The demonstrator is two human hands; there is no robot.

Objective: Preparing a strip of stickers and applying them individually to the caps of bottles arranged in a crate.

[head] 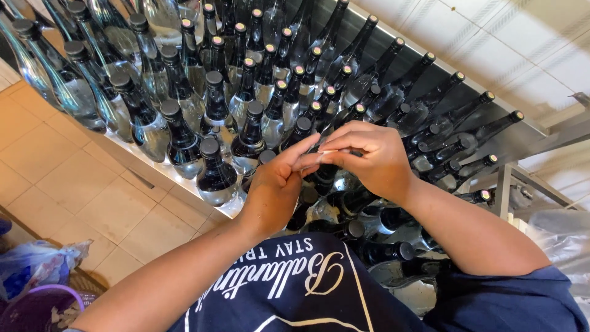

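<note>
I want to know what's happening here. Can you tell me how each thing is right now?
Glass bottles: upright, capped, crowded on the metal table.
Left hand: fingertips pinching a small pale strip.
Right hand: pinching the same strip.
Purple tub: on the floor.

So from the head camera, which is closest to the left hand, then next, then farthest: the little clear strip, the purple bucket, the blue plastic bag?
1. Clear strip, pinched at the left hand fingers.
2. Blue plastic bag, on the floor, far left.
3. Purple bucket, bottom-left corner, only slightly farther.
</note>
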